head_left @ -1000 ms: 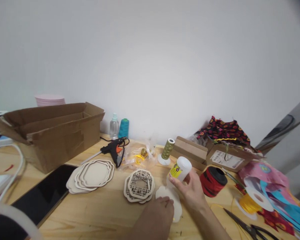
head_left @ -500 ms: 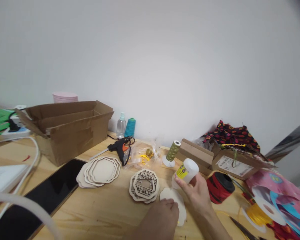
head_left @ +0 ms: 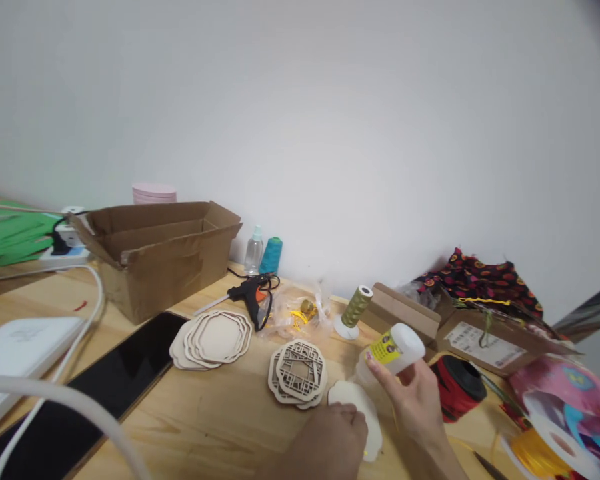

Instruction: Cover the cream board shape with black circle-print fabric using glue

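Note:
My right hand (head_left: pixel 414 401) grips a white glue bottle (head_left: pixel 393 351) with a yellow label, tilted with its nozzle end down toward a pale flat wooden cutout (head_left: pixel 359 408) on the wooden table (head_left: pixel 215 420). My left hand (head_left: pixel 330 443) rests with curled fingers on the near edge of that cutout, pinning it down. Just left of the cutout lies a stack of lattice-cut wooden pieces (head_left: pixel 299 372). Farther left is a stack of plain wooden frames (head_left: pixel 214 339).
A black glue gun (head_left: pixel 253 295), an open cardboard box (head_left: pixel 160 250), a green-gold thread spool (head_left: pixel 354 309), a red ribbon roll (head_left: pixel 457 387), a shipping box (head_left: pixel 485 340), patterned fabric (head_left: pixel 480 280), a black tablet (head_left: pixel 85 393) and a white hose (head_left: pixel 60 400) surround the work spot.
The view has swung left, shifting everything rightward in the frame. My right hand has tipped the glue bottle flatter, more onto its side. My left hand stays on the cutout.

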`<state>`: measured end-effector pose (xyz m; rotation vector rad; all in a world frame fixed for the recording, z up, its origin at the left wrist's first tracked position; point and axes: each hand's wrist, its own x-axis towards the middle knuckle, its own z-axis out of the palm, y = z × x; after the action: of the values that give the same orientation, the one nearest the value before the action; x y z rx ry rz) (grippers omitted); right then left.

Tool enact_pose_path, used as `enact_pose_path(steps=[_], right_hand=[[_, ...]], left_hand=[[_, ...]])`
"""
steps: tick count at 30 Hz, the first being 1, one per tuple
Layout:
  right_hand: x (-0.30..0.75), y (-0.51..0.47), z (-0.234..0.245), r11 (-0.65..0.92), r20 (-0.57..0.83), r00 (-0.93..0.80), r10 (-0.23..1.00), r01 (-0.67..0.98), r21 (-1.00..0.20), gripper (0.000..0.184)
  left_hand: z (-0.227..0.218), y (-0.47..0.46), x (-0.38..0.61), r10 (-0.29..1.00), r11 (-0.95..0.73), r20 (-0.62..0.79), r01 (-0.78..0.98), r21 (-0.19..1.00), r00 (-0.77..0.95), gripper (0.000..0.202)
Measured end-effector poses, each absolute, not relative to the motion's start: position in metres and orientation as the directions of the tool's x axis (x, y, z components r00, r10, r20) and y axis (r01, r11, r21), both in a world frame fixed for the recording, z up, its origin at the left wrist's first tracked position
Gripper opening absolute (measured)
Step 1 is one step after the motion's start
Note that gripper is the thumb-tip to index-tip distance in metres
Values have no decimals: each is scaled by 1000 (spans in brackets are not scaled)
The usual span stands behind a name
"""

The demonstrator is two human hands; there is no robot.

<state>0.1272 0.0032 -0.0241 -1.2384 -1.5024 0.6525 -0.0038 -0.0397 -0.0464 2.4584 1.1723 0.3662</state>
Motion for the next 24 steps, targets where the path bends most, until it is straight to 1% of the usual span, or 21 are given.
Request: enact_pose_path(steps=[2,4,9,13,19,24], right_hand=[[127,3,-26,321,373,66,925,386,-865,26],[126,3,-28,315,361,28,932,429,-846,26],[123,6,-35,324,335,-43,941,400,-858,24],[126,7,-34,334,356,-35,934,441,-833,23],[128,7,-32,341,365,-31,930,439,-831,25],[130,6,-31,352,379,-7,925,394,-849,23]], left_hand=[[-45,-40,-4,786,-572,66,683,454,614,35],[-43,-40,-4,789,-569,65,686,453,611,33],[-39,-41,-4,790,-568,63,690,448,610,27],[-39,-42,-5,790,-566,60,689,452,610,30],[-36,-43,-7,785,-567,50,684,459,617,30],[-34,-44,-8,800,-535,31,690,487,599,34]])
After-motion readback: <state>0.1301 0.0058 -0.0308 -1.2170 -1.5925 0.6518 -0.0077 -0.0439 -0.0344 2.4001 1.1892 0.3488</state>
